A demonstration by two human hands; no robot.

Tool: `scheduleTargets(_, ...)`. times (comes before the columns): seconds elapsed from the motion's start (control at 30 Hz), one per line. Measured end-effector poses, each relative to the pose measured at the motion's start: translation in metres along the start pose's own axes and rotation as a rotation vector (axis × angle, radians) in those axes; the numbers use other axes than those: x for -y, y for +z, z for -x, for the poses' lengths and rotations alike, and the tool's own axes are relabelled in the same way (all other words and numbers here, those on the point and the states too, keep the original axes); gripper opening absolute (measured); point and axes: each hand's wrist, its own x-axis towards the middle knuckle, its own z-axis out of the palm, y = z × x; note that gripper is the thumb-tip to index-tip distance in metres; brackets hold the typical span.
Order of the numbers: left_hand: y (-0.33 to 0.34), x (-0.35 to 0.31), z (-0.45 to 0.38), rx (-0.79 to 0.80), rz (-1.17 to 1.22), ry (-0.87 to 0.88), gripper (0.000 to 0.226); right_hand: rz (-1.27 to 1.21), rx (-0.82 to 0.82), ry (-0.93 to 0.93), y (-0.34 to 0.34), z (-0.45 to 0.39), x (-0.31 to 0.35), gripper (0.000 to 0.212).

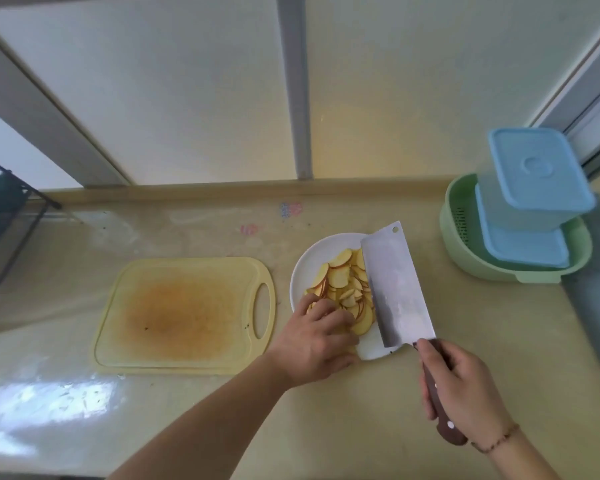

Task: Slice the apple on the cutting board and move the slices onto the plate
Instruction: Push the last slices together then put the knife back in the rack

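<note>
Task looks near done: cutting board [184,315] bare, apple slices [347,289] piled on plate [303,268] at its 3 o'clock. Left hand [317,341] fingers curled over slices; right hand [461,386] fingers clamped on cleaver [397,285] handle, blade over the plate.

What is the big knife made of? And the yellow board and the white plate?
The knife blade looks like shiny steel, since it gleams grey; its handle, held by the right hand, looks like dark brown wood with pale rivets. The cutting board seems to be matte yellow plastic, stained brown in the middle. The plate looks like glossy white ceramic, though it could be plastic.
</note>
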Motion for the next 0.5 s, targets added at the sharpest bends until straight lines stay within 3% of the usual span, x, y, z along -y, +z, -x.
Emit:
scheduleTargets(0.2,0.013,-0.013,-0.015,-0.14,0.017,-0.287,0.014,0.022,-0.014,0.013,0.004,0.001,0.004,0.038)
scheduleTargets(0.33,-0.002,-0.017,-0.014,-0.208,0.106,-0.266,0.014,0.049,0.011,-0.016,0.005,0.001,0.01,0.033)
scheduleTargets(0.5,-0.054,0.014,0.017,-0.327,-0.014,-0.289,0.025,0.152,0.164,-0.101,0.014,-0.001,0.04,0.028)
